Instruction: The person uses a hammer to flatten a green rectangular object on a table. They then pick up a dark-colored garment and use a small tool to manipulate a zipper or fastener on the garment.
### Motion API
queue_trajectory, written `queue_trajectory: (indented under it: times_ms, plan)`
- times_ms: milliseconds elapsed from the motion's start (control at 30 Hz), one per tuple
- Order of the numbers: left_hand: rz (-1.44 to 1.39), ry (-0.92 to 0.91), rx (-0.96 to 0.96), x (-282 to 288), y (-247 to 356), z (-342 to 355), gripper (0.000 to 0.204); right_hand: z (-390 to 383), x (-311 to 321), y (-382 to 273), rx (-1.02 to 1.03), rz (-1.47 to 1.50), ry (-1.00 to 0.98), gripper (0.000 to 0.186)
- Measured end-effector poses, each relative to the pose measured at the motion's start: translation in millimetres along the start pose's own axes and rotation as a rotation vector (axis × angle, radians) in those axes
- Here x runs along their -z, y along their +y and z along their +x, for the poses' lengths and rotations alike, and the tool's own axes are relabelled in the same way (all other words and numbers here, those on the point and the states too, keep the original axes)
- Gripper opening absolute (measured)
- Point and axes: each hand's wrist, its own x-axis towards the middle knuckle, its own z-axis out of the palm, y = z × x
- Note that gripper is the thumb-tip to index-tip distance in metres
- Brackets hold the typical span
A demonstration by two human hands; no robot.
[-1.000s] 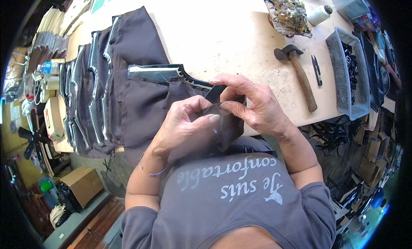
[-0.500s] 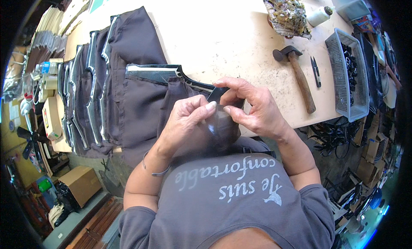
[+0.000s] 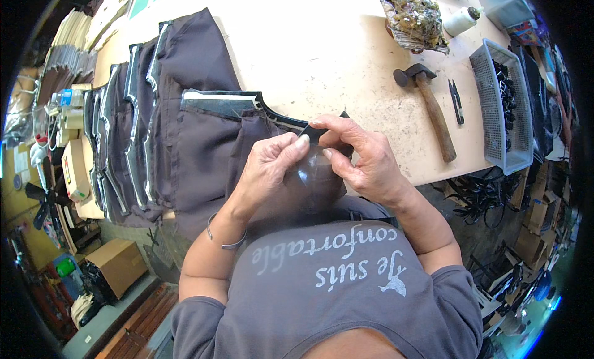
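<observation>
A dark brown fabric piece [image 3: 207, 136] lies over the table's near edge, its upper border faced in black with a pale strip. My left hand [image 3: 269, 164] pinches that black border between thumb and fingers. Close on the right, my right hand [image 3: 365, 158] is curled over the same border, index fingertip on the edge and thumb bent a little below it. Its other fingers are partly hidden behind. Below both hands the material hangs down toward my lap, with a shiny patch. More dark fabric pieces [image 3: 142, 124] with pale-striped edges lie overlapped to the left.
On the table [image 3: 297, 62] to the right lie a hammer [image 3: 433, 111] and black-handled tweezers or snips [image 3: 456, 102]. A grey plastic basket [image 3: 489, 108] holds small black parts. Farther back are a glue-crusted lump [image 3: 413, 19] and a white bottle or spool [image 3: 461, 22].
My right thumb and index finger have spread slightly apart along the border. My left hand has shifted a little, and more of the hanging material shows between the hands.
</observation>
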Motion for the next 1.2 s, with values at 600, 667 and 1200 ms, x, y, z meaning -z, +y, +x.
queue_trajectory:
  times_ms: [600, 667, 1200]
  plan:
    - [0.1, -0.086, 0.199, -2, 13, -11, 0.015, -6, -9, 3, 0.111, -0.058, 0.017, 0.043]
    - [0.197, -0.13, 0.207, 1, 13, -11, 0.015, -8, -7, 4, 0.072, -0.075, 0.0, 0.043]
    - [0.527, -0.148, 0.07, 0, 8, -9, 0.033, -11, -5, 3, 0.01, -0.049, -0.003, 0.034]
